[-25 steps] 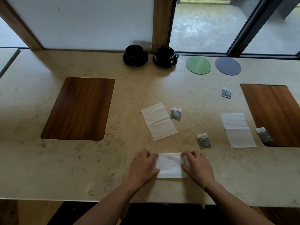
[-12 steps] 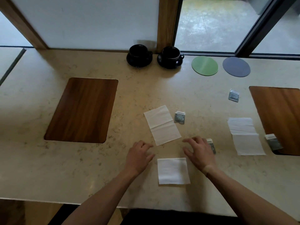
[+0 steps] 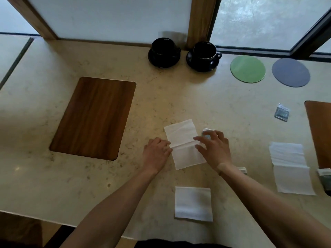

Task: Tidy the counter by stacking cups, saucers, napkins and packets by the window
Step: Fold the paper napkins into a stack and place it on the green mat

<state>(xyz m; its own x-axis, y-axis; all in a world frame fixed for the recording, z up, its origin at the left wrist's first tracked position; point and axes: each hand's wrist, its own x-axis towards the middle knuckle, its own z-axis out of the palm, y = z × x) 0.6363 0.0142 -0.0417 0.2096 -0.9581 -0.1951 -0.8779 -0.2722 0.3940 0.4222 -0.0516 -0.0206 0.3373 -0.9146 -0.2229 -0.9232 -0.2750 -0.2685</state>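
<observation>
An unfolded white napkin (image 3: 180, 135) lies mid-counter with a crease across it. My left hand (image 3: 156, 153) touches its left edge at the crease and my right hand (image 3: 214, 146) rests on its right edge, fingers spread. A small grey packet (image 3: 207, 131) peeks out under my right fingertips. A folded square napkin (image 3: 193, 204) lies near the front edge. Another long napkin (image 3: 290, 167) lies at the right. Two black cups on saucers (image 3: 163, 51) (image 3: 204, 56) stand by the window. Another packet (image 3: 282, 112) lies at the far right.
A green coaster (image 3: 247, 69) and a grey coaster (image 3: 290, 72) lie by the window. Wooden inlays sit at the left (image 3: 93, 117) and the right edge (image 3: 320, 131). More packets lie at the right edge (image 3: 325, 176) and behind my right wrist (image 3: 242, 170).
Both hands left the folded napkin near the front edge and reached forward to the unfolded napkin in the middle. The camera moved closer to the counter.
</observation>
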